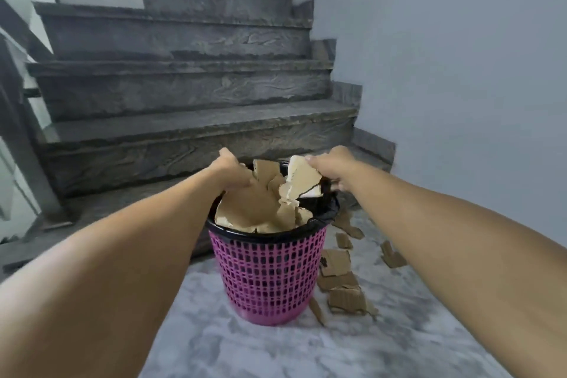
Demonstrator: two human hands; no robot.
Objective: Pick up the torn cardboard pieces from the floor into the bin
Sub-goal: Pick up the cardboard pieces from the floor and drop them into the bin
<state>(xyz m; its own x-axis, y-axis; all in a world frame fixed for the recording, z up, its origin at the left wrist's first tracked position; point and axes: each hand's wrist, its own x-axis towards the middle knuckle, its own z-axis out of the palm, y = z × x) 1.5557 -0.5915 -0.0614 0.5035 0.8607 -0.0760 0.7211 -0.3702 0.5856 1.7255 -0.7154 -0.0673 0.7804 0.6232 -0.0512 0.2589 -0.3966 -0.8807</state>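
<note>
Head view, near to far. Both bare forearms reach forward and slightly down, converging over a pink lattice waste bin [266, 270] that stands on the grey marbled floor [276, 347]; a black liner [329, 213] is folded over its rim. Loose torn cardboard pieces [343, 288] lie on the floor just beside the bin on its right side, scattered from its base toward the wall, and so nearer the right hand than the left; most lie flat, and their long axes point in no common direction. The bin is heaped to the rim with brown cardboard [254, 209]. At the far rim the left hand [230, 173] rests knuckles-up on the heap, fingers curled down into or against the cardboard; whether they grip a piece or only press it cannot be told. The right hand [333, 170], back uppermost, pinches a pale, white-faced cardboard scrap [302, 178] over the bin's far right edge, the scrap tilted with its lower end inside the rim. Judged from this, a deposit is under way and the floor pieces remain to be collected. Beyond rise dark stone stairs [190, 92], with a plain wall [460, 70] to the right
</note>
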